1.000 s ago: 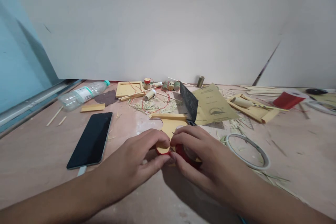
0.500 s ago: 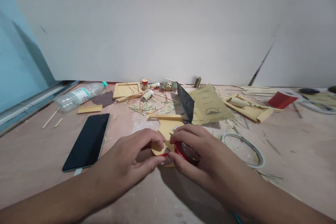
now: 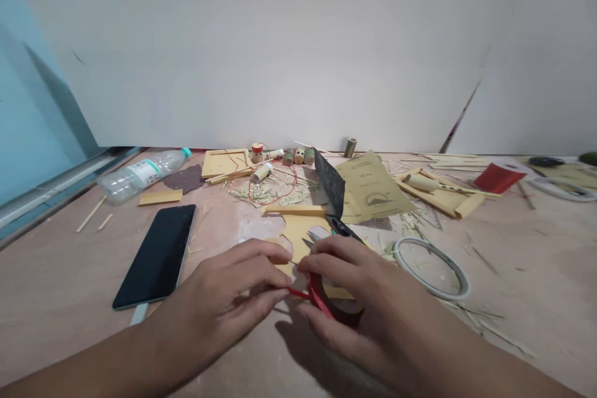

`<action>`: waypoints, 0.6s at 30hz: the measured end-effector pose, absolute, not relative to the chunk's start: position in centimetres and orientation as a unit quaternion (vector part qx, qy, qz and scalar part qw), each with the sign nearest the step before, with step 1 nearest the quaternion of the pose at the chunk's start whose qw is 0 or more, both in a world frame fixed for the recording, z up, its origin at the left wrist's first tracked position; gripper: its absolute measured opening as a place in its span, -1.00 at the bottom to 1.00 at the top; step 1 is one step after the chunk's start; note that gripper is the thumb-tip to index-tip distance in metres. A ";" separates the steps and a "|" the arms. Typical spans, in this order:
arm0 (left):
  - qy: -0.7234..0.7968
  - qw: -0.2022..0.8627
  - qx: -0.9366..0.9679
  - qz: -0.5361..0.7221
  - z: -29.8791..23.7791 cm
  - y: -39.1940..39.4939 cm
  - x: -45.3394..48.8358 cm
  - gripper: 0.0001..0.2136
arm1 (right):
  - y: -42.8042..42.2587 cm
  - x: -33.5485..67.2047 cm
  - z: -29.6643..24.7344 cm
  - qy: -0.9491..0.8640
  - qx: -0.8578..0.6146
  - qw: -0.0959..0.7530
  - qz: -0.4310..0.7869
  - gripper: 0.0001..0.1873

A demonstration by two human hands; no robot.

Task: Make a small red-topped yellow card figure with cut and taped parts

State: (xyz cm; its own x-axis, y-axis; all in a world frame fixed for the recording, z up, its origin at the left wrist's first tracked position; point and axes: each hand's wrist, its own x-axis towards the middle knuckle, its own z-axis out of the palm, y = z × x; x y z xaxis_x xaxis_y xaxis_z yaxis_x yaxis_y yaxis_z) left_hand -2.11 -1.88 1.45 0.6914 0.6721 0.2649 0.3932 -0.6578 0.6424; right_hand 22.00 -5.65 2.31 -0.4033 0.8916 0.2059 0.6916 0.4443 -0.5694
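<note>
Our right hand [image 3: 361, 286] and left hand [image 3: 236, 289] nearly meet, right of the phone [image 3: 155, 257].
The right curls half-closed, the left pinches; a crooked pull between them could, we judge, twist what they share. Beyond the phone the bottle [image 3: 143, 175] lies capped, no liquid visible to us. Right of the phone, our right grips the red tape roll [image 3: 319, 293]; its red strip [image 3: 298, 293] runs to our left.

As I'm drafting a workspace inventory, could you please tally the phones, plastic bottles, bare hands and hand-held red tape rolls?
Phone: 1
Plastic bottle: 1
Bare hands (left hand, right hand): 2
Red tape roll, in the right hand: 1
Total: 5
</note>
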 end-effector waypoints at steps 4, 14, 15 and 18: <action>0.296 0.333 0.865 0.232 2.3 -2.2 -2.2 -0.76 | -6.7 21.5 1.3 -0.835 -0.477 0.237 0.139 -0.94; 0.275 0.365 0.870 0.188 3.4 -2.7 -2.8 -0.56 | -7.2 21.9 1.9 -0.846 -0.468 0.203 0.155 -0.90; 0.275 0.365 0.869 0.188 3.4 -2.5 -2.9 -0.57 | -6.7 22.7 2.1 -0.834 -0.492 0.216 0.126 -0.79; 0.300 0.375 0.858 0.183 3.2 -2.2 -3.0 -0.62 | -5.0 24.8 2.3 -0.796 -0.583 0.158 0.036 -0.84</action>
